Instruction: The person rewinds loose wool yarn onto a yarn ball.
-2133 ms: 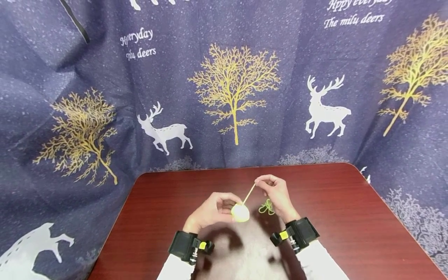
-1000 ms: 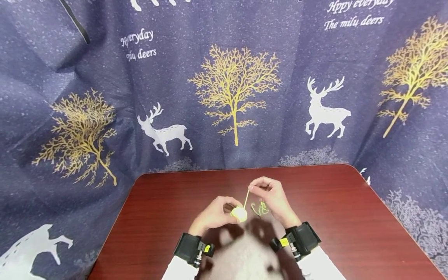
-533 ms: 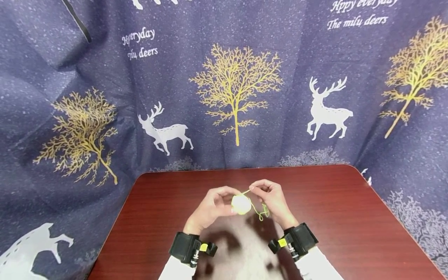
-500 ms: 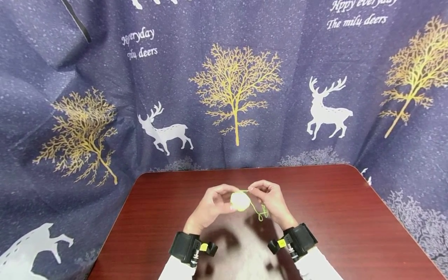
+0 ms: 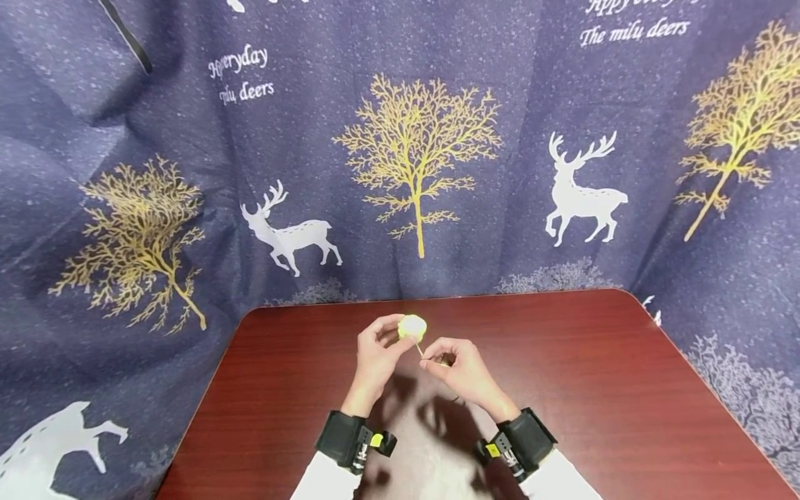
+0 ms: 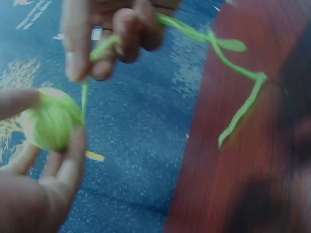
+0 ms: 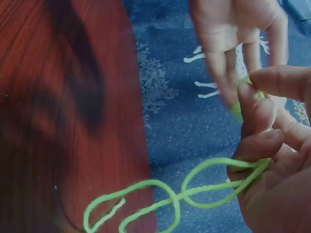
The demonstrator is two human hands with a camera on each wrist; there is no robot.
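Observation:
My left hand point(image 5: 375, 355) holds a small ball of lime-green yarn point(image 5: 412, 326) between thumb and fingers, raised over the table. Wound strands show on the ball point(image 6: 54, 119) in the left wrist view. To its right and a bit nearer to me, my right hand point(image 5: 461, 368) pinches the strand that runs off the ball, a short taut length between the two. From the right hand's curled lower fingers the yarn's loose tail point(image 6: 238, 70) dangles in loops. The right wrist view shows these loops point(image 7: 160, 194) too, while the ball is mostly hidden behind fingers there.
A reddish-brown wooden table point(image 5: 594, 375) lies under both hands, with their shadows on it. Behind it hangs a dark blue cloth point(image 5: 519, 264) printed with deer and golden trees. Each wrist wears a black strap with a small camera.
The ball has gone up, away from me and slightly left with the left hand. My right hand has come left and nearer to me, from above the ball to below it, still pinching the strand.

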